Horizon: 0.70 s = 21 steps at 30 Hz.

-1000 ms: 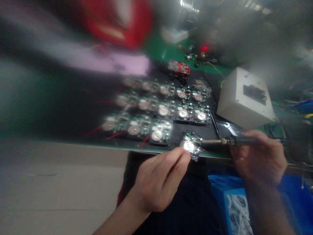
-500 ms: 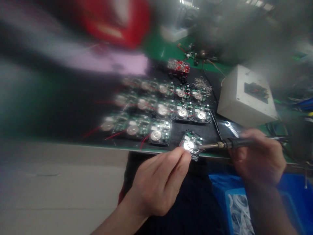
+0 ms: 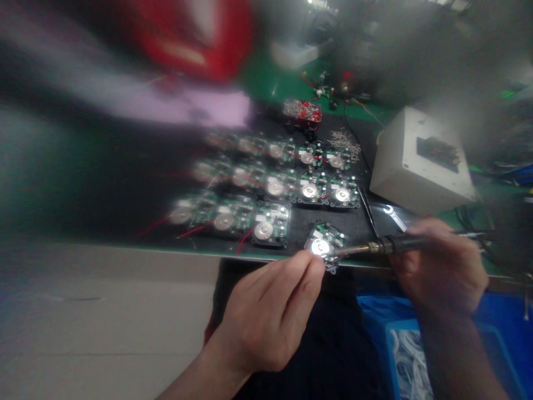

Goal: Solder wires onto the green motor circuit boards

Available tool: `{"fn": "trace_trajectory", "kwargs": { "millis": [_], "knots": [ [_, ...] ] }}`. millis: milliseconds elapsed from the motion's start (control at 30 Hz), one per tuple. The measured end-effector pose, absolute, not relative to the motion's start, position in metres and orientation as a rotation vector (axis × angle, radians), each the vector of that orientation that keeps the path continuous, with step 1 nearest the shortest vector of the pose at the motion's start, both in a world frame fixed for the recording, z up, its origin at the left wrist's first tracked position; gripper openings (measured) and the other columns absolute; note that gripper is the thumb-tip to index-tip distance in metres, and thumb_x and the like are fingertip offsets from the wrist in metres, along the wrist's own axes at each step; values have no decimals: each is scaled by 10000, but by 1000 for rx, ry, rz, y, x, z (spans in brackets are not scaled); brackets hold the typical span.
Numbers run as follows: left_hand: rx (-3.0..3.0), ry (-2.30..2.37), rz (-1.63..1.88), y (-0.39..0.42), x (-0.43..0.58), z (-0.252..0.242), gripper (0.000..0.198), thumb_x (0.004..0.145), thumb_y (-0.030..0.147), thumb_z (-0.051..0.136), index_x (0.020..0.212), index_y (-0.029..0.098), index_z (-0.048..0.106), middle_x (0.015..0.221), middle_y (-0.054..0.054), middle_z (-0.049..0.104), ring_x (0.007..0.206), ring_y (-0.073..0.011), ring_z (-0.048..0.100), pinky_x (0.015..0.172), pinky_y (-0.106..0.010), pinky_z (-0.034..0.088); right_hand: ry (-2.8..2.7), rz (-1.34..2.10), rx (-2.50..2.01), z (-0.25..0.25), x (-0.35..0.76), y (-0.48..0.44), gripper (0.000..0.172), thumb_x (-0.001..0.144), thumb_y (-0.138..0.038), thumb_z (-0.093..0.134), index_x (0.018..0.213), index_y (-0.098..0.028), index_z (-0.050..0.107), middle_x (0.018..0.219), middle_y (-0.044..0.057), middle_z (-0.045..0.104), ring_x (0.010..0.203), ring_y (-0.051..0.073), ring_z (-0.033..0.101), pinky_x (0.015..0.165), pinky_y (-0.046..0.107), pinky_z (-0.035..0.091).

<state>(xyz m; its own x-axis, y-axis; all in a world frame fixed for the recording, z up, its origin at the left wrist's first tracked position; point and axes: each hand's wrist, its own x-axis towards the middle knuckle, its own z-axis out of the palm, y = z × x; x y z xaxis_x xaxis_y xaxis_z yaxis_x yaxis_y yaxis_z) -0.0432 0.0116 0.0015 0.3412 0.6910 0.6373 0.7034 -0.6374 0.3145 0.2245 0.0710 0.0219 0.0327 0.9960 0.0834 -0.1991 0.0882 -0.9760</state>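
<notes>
One circuit board module (image 3: 331,233) with a shiny round metal disc lies turned at the table's front edge. My left hand (image 3: 275,311) is closed in a pinch at the disc's near side; the fingers hide what lies between them. A trace of red shows beside the disc. In my right hand (image 3: 445,266) is a soldering iron (image 3: 400,243), gripped by its dark handle, its metal end pointing left. The iron's tip reaches the board close to the disc; whether it touches cannot be made out. Black tweezers (image 3: 367,211) and a wrench (image 3: 395,218) lie beyond my right hand.
Rows of similar boards (image 3: 310,189), some with red wires, cover the black mat to the left. Behind them are a red container of small parts (image 3: 303,111) and loose pins (image 3: 343,141). A white box (image 3: 420,161) stands right. Below is a blue bin (image 3: 375,316).
Both hands, the soldering iron and the board stay almost in place. The view has shifted very slightly, and a small red light now shows at the back of the table.
</notes>
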Motion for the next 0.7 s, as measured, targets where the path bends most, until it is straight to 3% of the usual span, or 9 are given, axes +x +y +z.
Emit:
{"fn": "trace_trajectory", "kwargs": {
  "millis": [700],
  "knots": [
    [-2555,-1412,-1259,11,-41,2,258,1087,143,516,1269,108,695,1151,-73,798,1000,-163,764,915,-239,588,-961,1230,-995,18,231,71,249,922,-414,665,934,-207,804,508,-2,566,453,166,531,466,275,465]
  ]
}}
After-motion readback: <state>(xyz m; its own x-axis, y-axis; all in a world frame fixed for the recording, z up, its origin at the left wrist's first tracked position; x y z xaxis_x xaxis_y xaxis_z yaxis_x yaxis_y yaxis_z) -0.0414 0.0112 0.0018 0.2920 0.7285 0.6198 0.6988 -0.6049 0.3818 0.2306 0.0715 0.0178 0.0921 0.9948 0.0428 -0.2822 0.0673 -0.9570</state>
